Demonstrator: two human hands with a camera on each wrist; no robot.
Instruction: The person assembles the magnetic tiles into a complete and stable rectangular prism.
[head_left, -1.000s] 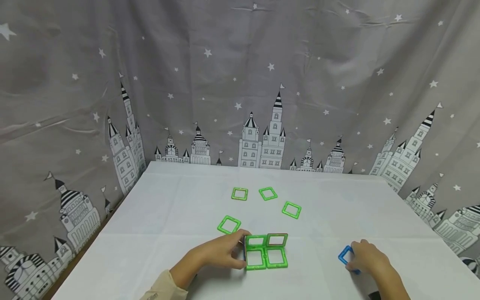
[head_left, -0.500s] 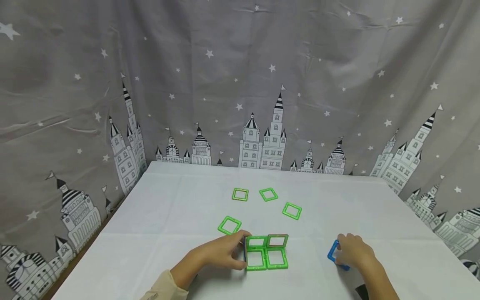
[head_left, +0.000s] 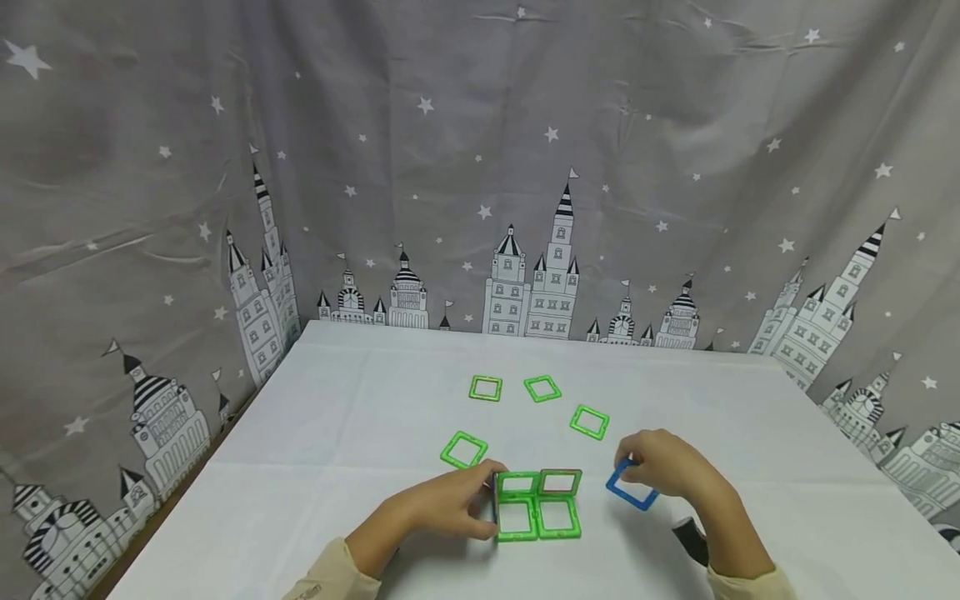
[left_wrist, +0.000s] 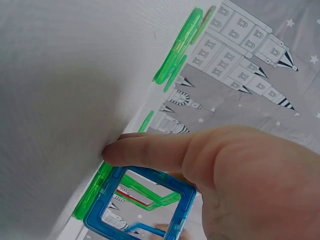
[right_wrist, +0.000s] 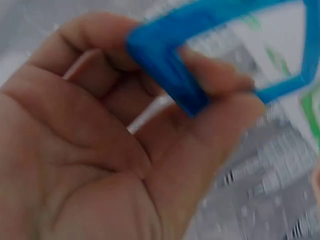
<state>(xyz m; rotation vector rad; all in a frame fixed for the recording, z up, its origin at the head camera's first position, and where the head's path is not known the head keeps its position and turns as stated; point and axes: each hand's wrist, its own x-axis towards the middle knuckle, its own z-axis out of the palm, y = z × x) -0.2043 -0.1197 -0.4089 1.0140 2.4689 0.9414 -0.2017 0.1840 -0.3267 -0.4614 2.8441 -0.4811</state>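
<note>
A grey fabric curtain (head_left: 337, 67) printed with white stars rises behind the wide white flat table (head_left: 360, 408) and along its left and right sides. Tall white printed towers (head_left: 553, 296) with black-and-white pointed roofs show directly behind the table's far edge, near its middle; smaller white printed domed castles (head_left: 408, 304) flank them, and outward-leaning white printed castles (head_left: 813, 325) show at the table's far corners

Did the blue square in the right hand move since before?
Yes: in the head view, the blue square went left and slightly up, closer to the joined green squares.
</note>
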